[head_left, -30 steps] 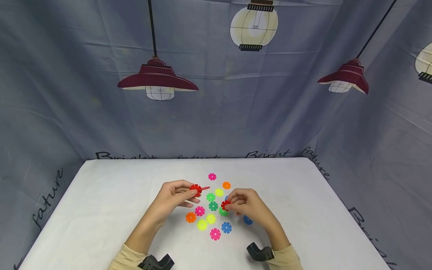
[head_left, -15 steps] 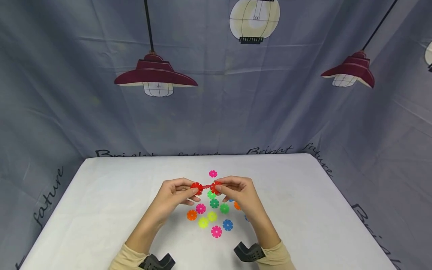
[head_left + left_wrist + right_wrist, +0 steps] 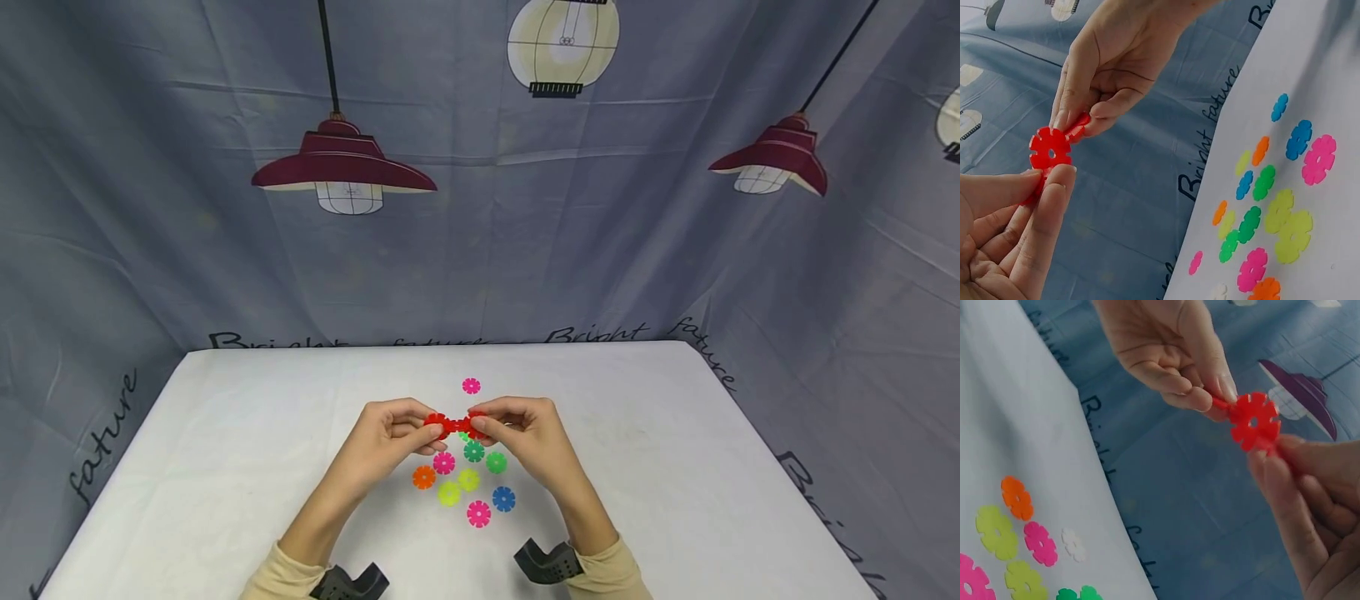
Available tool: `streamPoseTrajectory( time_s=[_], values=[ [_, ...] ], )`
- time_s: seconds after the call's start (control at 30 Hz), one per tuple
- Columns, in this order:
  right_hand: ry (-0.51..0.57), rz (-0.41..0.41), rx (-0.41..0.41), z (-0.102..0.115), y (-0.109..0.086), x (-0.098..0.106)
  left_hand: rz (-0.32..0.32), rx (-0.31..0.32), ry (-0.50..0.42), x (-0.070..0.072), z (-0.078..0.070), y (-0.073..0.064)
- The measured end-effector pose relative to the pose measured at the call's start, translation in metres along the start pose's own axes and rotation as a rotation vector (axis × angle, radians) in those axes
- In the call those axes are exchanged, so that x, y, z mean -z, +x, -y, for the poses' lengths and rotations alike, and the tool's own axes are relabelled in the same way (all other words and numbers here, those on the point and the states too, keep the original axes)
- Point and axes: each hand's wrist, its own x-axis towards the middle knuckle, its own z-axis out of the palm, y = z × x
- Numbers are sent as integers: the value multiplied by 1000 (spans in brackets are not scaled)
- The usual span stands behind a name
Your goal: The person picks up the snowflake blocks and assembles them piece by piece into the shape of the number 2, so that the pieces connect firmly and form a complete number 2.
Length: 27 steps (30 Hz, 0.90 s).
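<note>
Pinched between thumb and fingers of my left hand [image 3: 393, 432] is one end of a small chain of red notched interlocking discs [image 3: 1051, 149]. My right hand [image 3: 525, 429] pinches a red disc at the opposite end. Between the hands, a middle red disc [image 3: 1254, 420] faces the right wrist camera, and the outer discs are partly covered by fingers. All of this is held above the table. How deep the slots sit in each other cannot be made out. Below the hands lie pink [image 3: 478, 514], green [image 3: 497, 462], blue [image 3: 503, 499] and yellow discs [image 3: 449, 493].
The loose discs are scattered flat on the white table [image 3: 247, 467], among them an orange one [image 3: 423, 477] and a far pink one [image 3: 471, 386]. A white disc [image 3: 1074, 544] shows in the right wrist view. Grey printed curtains [image 3: 480, 250] hang behind the table.
My right hand has come up and left with its red disc and met the red pieces in my left hand. The left hand has barely moved.
</note>
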Motion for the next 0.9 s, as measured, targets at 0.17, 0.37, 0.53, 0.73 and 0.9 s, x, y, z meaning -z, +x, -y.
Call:
streamPoseTrajectory(
  time_s=[0.17,0.37,0.53,0.73,0.9],
  values=[
    [17,25,-13,-1,2,-2,8,12,6,1,0,0],
    [-4,118,11,-5,4,-3,89,88,46,6,-3,-3],
    [0,200,0,-8,1,-5,196,109,68,4,-3,-4],
    [45,227,-29,-7,0,-12,208,71,61,0,1,0],
    [-15,161,-24,-9,-1,-2,169,67,99,-1,3,1]
  ],
)
